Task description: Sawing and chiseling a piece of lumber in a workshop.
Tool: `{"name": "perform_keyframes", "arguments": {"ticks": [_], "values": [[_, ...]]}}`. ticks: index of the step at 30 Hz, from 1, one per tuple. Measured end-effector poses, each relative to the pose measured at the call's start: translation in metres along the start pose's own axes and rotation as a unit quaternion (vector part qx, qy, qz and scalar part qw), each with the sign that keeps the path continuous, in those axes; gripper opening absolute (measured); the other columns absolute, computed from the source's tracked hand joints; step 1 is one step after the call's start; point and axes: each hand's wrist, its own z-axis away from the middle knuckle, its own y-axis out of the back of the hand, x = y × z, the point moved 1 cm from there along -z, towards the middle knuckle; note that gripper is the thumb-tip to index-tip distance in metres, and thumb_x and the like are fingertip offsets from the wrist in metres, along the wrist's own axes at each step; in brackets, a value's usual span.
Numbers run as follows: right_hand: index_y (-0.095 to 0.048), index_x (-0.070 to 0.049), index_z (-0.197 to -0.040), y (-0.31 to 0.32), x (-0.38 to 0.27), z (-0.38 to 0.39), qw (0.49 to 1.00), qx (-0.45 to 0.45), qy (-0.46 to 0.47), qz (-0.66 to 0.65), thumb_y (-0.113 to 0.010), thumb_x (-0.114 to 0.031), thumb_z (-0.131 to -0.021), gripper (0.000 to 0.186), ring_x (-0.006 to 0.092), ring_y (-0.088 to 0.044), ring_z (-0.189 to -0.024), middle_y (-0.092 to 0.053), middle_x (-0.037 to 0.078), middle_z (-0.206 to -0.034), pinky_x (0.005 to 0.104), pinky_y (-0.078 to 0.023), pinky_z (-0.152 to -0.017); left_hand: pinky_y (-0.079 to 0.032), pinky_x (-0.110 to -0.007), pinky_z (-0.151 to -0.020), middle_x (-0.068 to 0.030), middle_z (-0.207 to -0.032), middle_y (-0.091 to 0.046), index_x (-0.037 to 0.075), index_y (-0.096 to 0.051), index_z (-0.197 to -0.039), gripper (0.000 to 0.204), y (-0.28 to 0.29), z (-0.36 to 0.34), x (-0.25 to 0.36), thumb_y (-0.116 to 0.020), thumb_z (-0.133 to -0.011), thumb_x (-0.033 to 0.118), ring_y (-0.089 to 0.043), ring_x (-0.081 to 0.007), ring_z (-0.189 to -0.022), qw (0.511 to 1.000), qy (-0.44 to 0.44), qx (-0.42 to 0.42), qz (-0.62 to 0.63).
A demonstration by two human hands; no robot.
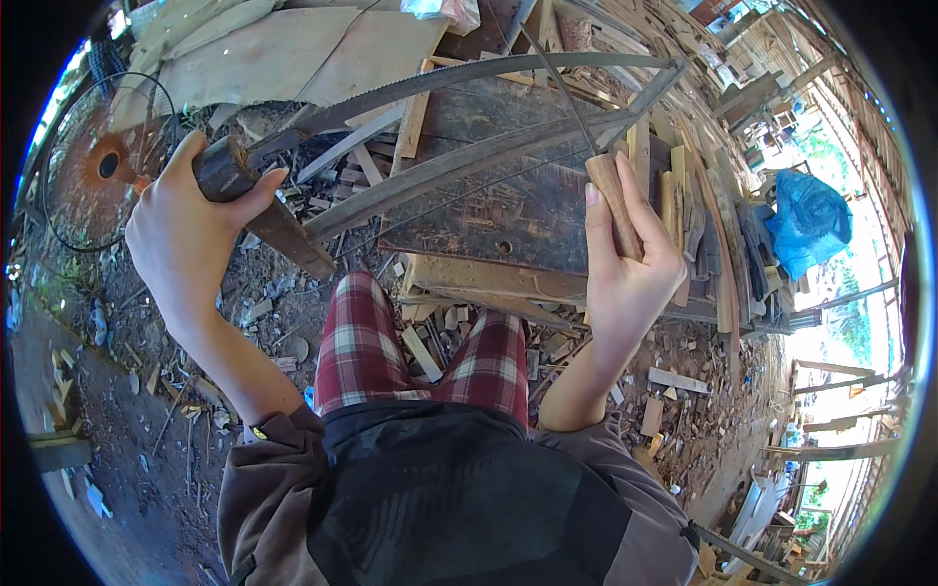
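Note:
A wooden frame saw point(459, 168) is held up in front of me, above a dark, worn wooden bench point(469, 220). Its toothed blade point(469, 70) runs along the far side. My left hand point(186, 230) is wrapped round the saw's left end piece, thumb and fingers on the dark wood. In my right hand point(625, 259) is a file point(608, 190) by its tapered wooden handle. The file's thin dark shaft slants up and left, passing over the saw near its right end. Whether the shaft touches the blade I cannot tell.
Wood offcuts and chips litter the dirt floor point(264, 366). Stacked planks point(699, 210) stand right of the bench, with a blue plastic bag point(809, 223) beyond. At the far left is a round rusty disc point(83, 186) inside a thin hoop. Large pale sheets point(264, 59) lie at the back.

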Motion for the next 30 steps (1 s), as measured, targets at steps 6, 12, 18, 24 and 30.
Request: {"name": "perform_keyframes", "arguments": {"ticks": [6,12,18,24,30], "values": [[-0.068,-0.005,-0.116,0.001,-0.003,0.000,1.000,-0.002,0.023,0.003,-0.071,-0.007,-0.082,0.035,0.0097,-0.058,-0.059,-0.067,0.011,-0.073,0.0261,-0.046,-0.056,-0.056,-0.037,-0.068,-0.0113,-0.075,-0.070,0.007,-0.067,-0.108,0.078,0.000,-0.001,0.001,-0.079,-0.057,0.064,-0.071,-0.0291,-0.074,1.000,0.011,-0.008,0.007],[-0.067,-0.006,-0.117,0.000,-0.005,0.009,0.999,-0.007,0.037,0.035,-0.071,-0.006,-0.081,0.036,0.0106,-0.053,-0.054,-0.063,0.010,-0.068,0.0272,-0.043,-0.052,-0.055,-0.037,-0.067,-0.0114,-0.075,-0.070,0.007,-0.067,-0.108,0.077,0.000,0.001,-0.002,-0.079,-0.057,0.064,-0.070,-0.0295,-0.073,1.000,0.007,0.000,0.003],[-0.067,-0.006,-0.117,-0.004,-0.009,0.008,0.999,-0.010,0.019,0.038,-0.071,-0.005,-0.081,0.037,0.0114,-0.051,-0.052,-0.059,0.008,-0.065,0.0275,-0.042,-0.051,-0.055,-0.037,-0.066,-0.0120,-0.074,-0.069,0.007,-0.067,-0.107,0.077,-0.001,-0.003,-0.003,-0.079,-0.057,0.063,-0.070,-0.0299,-0.071,1.000,0.000,0.004,0.001],[-0.067,-0.007,-0.118,0.002,-0.014,0.005,0.998,-0.017,0.040,0.055,-0.071,-0.004,-0.080,0.038,0.0116,-0.050,-0.052,-0.058,0.007,-0.064,0.0272,-0.042,-0.052,-0.054,-0.037,-0.065,-0.0124,-0.074,-0.069,0.008,-0.068,-0.108,0.076,-0.001,-0.002,-0.002,-0.080,-0.056,0.063,-0.069,-0.0295,-0.071,1.000,-0.005,0.023,0.014],[-0.067,-0.007,-0.117,0.003,-0.016,0.007,0.999,-0.024,0.010,0.040,-0.071,-0.005,-0.080,0.038,0.0144,-0.053,-0.054,-0.059,0.009,-0.065,0.0279,-0.044,-0.055,-0.054,-0.038,-0.065,-0.0129,-0.074,-0.069,0.008,-0.067,-0.109,0.076,-0.001,-0.005,-0.006,-0.080,-0.056,0.061,-0.069,-0.0297,-0.071,1.000,0.009,-0.014,0.022]]}}
